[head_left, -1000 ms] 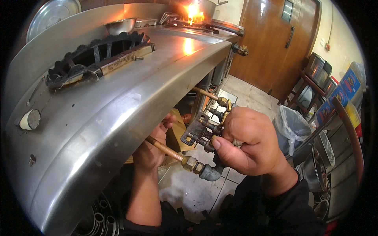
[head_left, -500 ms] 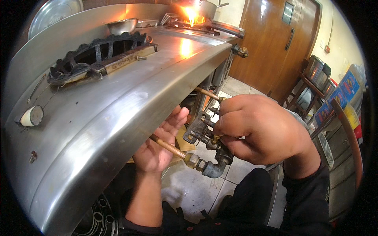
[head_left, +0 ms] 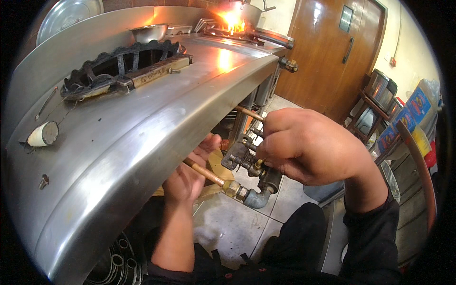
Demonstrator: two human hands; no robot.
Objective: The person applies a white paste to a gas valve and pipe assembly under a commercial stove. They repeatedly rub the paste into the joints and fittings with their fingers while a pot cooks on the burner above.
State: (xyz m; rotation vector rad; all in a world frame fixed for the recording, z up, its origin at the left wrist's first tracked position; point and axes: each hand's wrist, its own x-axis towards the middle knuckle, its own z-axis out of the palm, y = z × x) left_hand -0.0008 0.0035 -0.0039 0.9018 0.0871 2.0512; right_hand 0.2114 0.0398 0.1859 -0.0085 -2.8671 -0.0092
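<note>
A dark metal gas valve assembly [head_left: 237, 156] hangs in front of the stove's front edge. My right hand [head_left: 316, 147] is closed around its far side, the fingertips pressed near a small brass fitting [head_left: 258, 165]; the knuckles hide part of what they grip. A copper pipe [head_left: 206, 173] comes out from under the stove and meets a brass nut [head_left: 232, 188], then a grey elbow [head_left: 257, 198]. Another copper pipe [head_left: 249, 113] ends by my right knuckles. My left hand [head_left: 183, 183] is behind the nearer pipe, palm up with fingers apart, partly under the stove edge.
The steel stove top [head_left: 156, 123] carries a black burner ring [head_left: 121, 64], a white cylindrical piece [head_left: 43, 134] and a small bolt [head_left: 43, 181]. Flames [head_left: 232, 23] burn under a pot [head_left: 247, 12] at the back. A wooden door [head_left: 327, 52] stands beyond; a rack [head_left: 365, 104] is at right.
My left hand has slid slightly farther under the stove edge. My right hand has shifted up a little on the valve assembly, showing more of the brass fitting.
</note>
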